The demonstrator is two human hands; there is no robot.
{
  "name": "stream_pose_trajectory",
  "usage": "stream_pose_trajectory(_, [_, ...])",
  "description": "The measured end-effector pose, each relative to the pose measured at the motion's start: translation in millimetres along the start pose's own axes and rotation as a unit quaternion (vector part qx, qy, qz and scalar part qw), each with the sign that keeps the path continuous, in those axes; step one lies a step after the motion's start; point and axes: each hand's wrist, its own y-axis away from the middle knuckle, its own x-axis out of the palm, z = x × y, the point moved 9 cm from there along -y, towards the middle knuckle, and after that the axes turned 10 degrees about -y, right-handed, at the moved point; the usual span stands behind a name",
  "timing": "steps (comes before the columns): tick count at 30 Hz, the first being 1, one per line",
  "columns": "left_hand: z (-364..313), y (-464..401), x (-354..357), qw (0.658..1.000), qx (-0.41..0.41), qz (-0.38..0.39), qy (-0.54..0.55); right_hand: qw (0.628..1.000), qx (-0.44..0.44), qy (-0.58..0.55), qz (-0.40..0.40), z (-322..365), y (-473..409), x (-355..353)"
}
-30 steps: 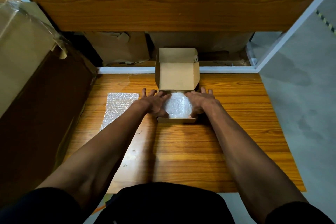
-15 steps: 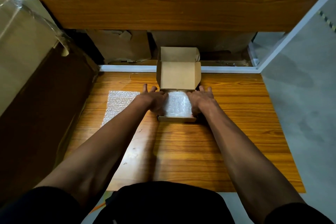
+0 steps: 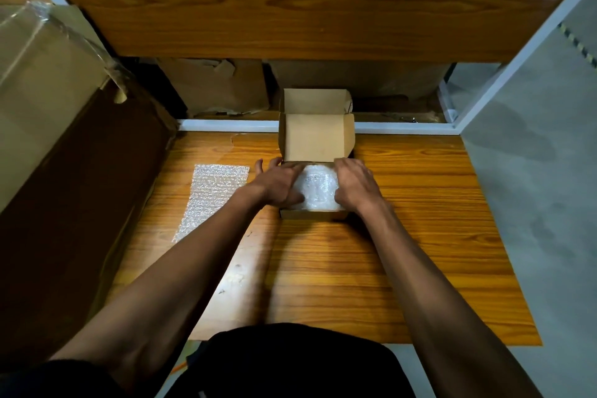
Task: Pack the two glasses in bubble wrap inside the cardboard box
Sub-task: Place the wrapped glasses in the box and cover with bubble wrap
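A small cardboard box (image 3: 310, 214) stands on the wooden table (image 3: 355, 268) with its lid (image 3: 318, 139) upright at the back. A bubble-wrap bundle (image 3: 318, 192) fills the inside; no glass shows through the wrap. My left hand (image 3: 277, 186) lies over the box's left side with fingers stretched toward the lid, pressing on the bundle's left edge. My right hand (image 3: 355, 184) rests over the right side, fingers bent down onto the bundle near a small side flap.
A flat spare sheet of bubble wrap (image 3: 213, 194) lies on the table left of the box. A big taped carton (image 3: 38, 90) leans at the far left. A wooden shelf (image 3: 290, 16) hangs above the back, with crumpled cardboard beneath. Grey floor (image 3: 533, 203) lies to the right.
Both hands have moved inward from the box's outer sides onto the bundle. Their spread fingers have drawn together, and less of the bubble wrap shows between them.
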Motion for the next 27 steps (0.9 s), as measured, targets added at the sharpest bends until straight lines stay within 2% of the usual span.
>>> stream_pose_trajectory(3, [-15.4, 9.8, -5.3, 0.994, -0.045, -0.101, -0.011, 0.994, -0.054, -0.07, -0.064, 14.9, 9.4, 0.0])
stream_pose_trajectory(6, [-30.6, 19.1, 5.1, 0.982, -0.068, -0.17, -0.033, 0.997, -0.079, -0.001, -0.025, 15.8, 11.4, 29.6])
stream_pose_trajectory(11, [-38.0, 10.6, 47.8, 0.993, -0.046, -0.102, -0.028, 0.997, -0.032, 0.063, 0.043, -7.9, 16.6, 67.1])
stream_pose_trajectory(21, [-36.0, 7.7, 48.9, 0.991, -0.074, -0.086, -0.075, 0.992, -0.025, 0.117, 0.034, -7.4, 15.1, 67.2])
stream_pose_trajectory(27, [-33.1, 6.8, 48.5, 0.991, -0.061, -0.097, -0.074, 0.994, -0.013, 0.111, -0.011, -8.6, 23.4, 62.5])
